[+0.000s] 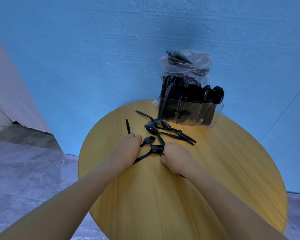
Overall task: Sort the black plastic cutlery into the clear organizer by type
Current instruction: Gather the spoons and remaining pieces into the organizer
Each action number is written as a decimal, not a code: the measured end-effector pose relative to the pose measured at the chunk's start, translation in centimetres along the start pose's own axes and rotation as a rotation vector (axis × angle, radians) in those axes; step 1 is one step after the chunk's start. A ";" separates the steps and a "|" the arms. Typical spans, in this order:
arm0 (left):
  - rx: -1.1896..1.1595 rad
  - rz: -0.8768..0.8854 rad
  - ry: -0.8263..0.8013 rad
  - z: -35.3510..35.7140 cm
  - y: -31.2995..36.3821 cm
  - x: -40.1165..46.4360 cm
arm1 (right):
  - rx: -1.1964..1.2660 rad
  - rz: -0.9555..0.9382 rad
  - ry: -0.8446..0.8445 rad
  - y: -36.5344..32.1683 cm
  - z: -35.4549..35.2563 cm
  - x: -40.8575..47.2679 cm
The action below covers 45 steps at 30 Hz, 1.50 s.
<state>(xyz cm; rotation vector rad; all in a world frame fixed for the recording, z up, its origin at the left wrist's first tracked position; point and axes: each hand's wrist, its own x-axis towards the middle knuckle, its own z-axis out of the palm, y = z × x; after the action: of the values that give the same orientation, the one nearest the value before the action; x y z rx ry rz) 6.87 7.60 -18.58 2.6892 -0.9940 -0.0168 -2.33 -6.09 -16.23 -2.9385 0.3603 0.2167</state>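
Several loose spoons [163, 130] lie on the bench [215, 170] near the nearly full organizer [189, 115], where both hands, left hand [128, 148] and right hand [177, 158], curl fingers onto handles, seemingly gathering like pieces.

both hands [128, 149] [176, 158] on loose spoons [163, 129], round yellow table [215, 170]; clear organizer [189, 113] holds sorted cutlery.

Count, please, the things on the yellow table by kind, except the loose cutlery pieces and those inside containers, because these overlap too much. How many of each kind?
Clear organizer: 1
Plastic bag of cutlery, behind the organizer: 1
Hands: 2, the left hand and the right hand, both among the loose spoons
Total: 4
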 end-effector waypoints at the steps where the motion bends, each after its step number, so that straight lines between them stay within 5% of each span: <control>1: 0.023 -0.014 -0.016 -0.2 0.1 0.1 | 0.019 0.010 -0.003 0.1 0.0 -0.1; 15: 0.093 -0.130 -0.191 -0.9 0.7 -0.2 | 0.418 0.168 0.161 2.8 -1.5 -1.2; 20: -0.134 -0.150 -0.145 -1.8 0.6 -0.1 | 0.510 0.177 0.237 2.8 -1.8 -0.8; 28: -0.379 -0.097 -0.100 -4.3 2.2 -0.7 | 1.263 0.099 0.258 0.7 -2.7 -0.6; 34: -0.493 -0.019 -0.140 -4.0 4.2 -1.1 | 1.471 -0.043 0.300 0.2 -2.8 0.1; 39: -0.988 -0.229 -0.023 -4.1 4.1 -0.1 | 1.045 -0.075 0.512 1.1 -4.0 -0.9; 45: -1.288 -0.232 -0.085 -4.6 5.0 0.5 | 0.671 -0.395 0.351 -0.1 -4.5 -2.7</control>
<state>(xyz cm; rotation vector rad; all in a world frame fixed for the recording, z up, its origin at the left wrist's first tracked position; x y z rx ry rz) 4.50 4.79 -12.85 1.5703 -0.3946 -0.5949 -4.33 -6.25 -11.40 -2.2966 -0.1021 -0.4004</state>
